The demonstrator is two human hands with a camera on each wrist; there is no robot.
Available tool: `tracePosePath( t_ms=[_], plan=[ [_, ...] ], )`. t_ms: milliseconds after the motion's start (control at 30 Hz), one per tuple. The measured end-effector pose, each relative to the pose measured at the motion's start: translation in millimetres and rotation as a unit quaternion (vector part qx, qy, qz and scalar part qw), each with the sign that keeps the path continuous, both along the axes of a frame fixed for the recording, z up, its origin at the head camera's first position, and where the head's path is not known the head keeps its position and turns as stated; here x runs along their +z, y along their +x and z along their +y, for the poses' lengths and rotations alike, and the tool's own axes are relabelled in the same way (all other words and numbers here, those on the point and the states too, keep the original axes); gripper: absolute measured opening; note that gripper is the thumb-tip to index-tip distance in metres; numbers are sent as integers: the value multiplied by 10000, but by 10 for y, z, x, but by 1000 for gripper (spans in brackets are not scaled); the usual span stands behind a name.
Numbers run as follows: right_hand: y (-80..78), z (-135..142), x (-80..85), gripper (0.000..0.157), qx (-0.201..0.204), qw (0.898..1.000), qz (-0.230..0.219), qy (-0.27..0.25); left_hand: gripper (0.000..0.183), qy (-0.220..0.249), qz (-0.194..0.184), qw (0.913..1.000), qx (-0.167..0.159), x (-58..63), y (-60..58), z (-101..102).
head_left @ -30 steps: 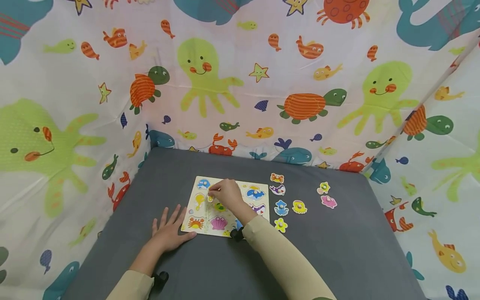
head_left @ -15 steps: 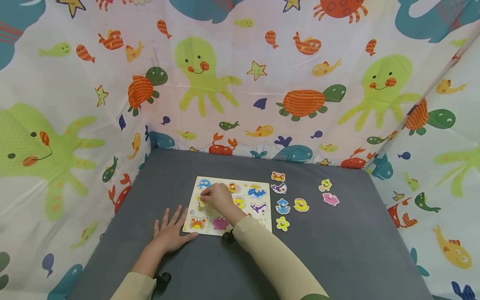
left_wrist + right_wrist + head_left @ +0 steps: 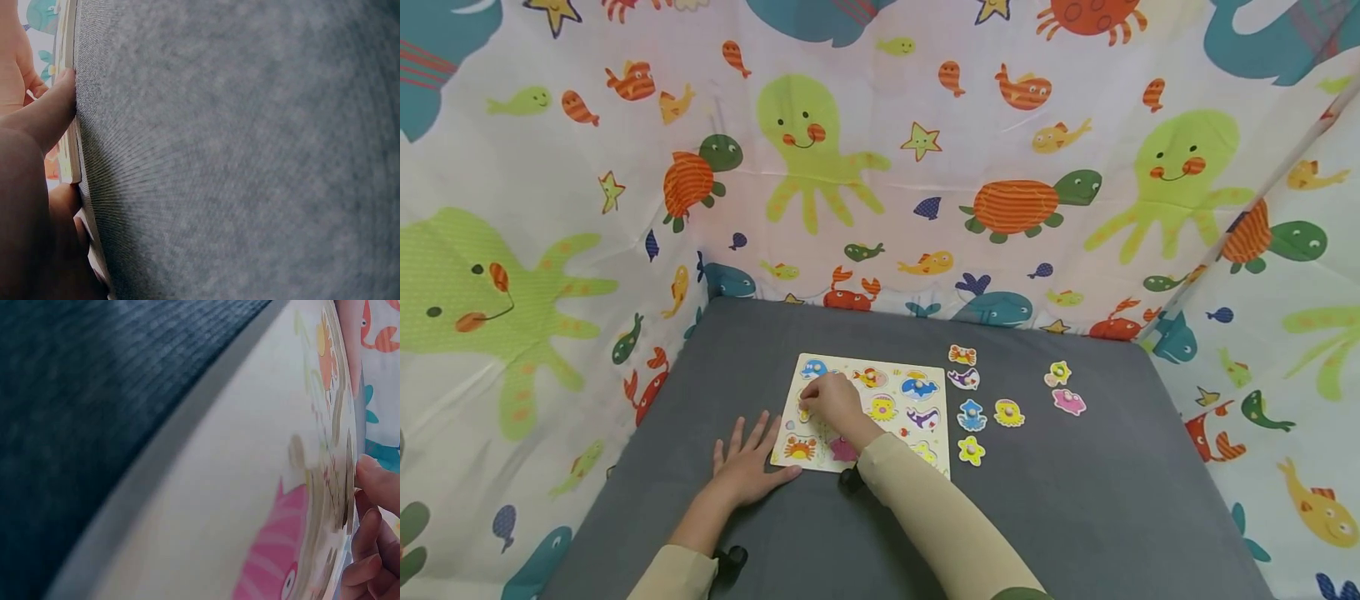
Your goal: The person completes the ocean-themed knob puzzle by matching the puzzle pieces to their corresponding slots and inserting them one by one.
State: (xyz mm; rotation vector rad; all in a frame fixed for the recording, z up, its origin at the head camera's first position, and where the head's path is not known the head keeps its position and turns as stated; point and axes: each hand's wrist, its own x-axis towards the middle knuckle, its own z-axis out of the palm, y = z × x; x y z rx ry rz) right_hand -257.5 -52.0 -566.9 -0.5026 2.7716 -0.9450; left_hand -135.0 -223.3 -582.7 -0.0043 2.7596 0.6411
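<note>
A cream puzzle board [image 3: 863, 469] with sea-animal pictures lies on the grey table. My right hand [image 3: 835, 404] is over its left part, thumb and fingertips pinching a small yellow puzzle piece [image 3: 804, 412] at the middle of the left column. Most of that piece is hidden by the fingers. In the right wrist view, the fingertips [image 3: 370, 519] meet a thin edge at the board's surface. My left hand [image 3: 747, 467] lies with fingers spread at the board's lower left corner. Its thumb [image 3: 59, 103] touches the board's edge in the left wrist view.
Right of the board lie loose knobbed pieces: a crab [image 3: 962, 355], a purple whale [image 3: 963, 379], a blue squid [image 3: 972, 415], a yellow octopus [image 3: 1009, 413], a yellow star [image 3: 972, 451], and a pink fish [image 3: 1069, 402]. Printed cloth [image 3: 865, 200] walls the table.
My right hand has carried the yellow piece left, from beside the left column's middle picture to that spot, and stays there. The left hand keeps its place at the board's corner.
</note>
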Motion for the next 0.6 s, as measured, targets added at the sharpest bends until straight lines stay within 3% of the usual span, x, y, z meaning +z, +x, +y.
tracePosePath(
  t_ms=[367, 600],
  plan=[
    [-25, -29, -49, 10, 125, 9998, 115, 123, 105, 60, 68, 10000, 39, 13, -1, 5],
    [-30, -22, -34, 22, 29, 9997, 232, -62, 105, 37, 54, 10000, -3, -14, -1, -19]
  ],
)
